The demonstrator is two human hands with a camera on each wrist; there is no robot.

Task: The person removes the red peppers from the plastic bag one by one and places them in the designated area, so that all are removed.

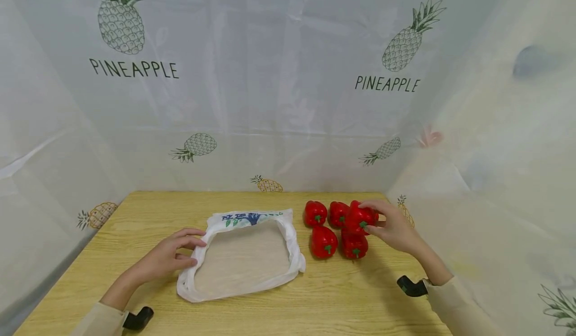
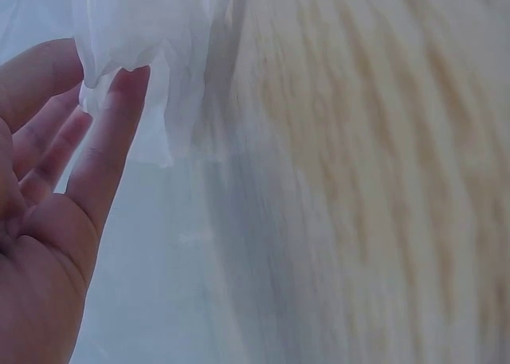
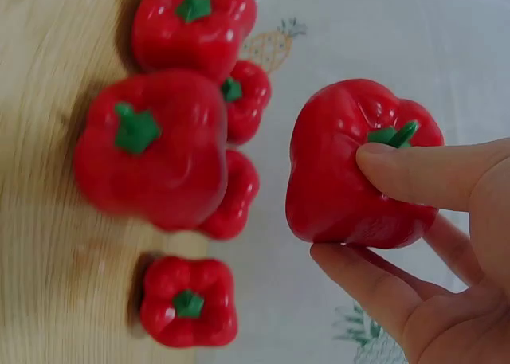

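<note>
A white plastic bag [image 1: 294, 248] lies spread on the table with its mouth held wide, blue and green print along its far side. At its left rim is my left hand [image 1: 173, 256], pinching the thin plastic [image 2: 151, 29] between thumb and fingers. My right hand [image 1: 396, 226] grips a red bell pepper [image 3: 358, 165] with a green stem, thumb beside the stem and fingers beneath. In the head view this held pepper overlaps others in the group. Several more red bell peppers [image 1: 324, 242] sit close together to the right of the bag.
The wood-grain table [image 1: 324, 296] ends at the back against a pale curtain [image 1: 279, 101] printed with pineapples. More of this sheeting hangs at both sides. A black curved piece sits at each wrist, including the right one [image 1: 411, 286].
</note>
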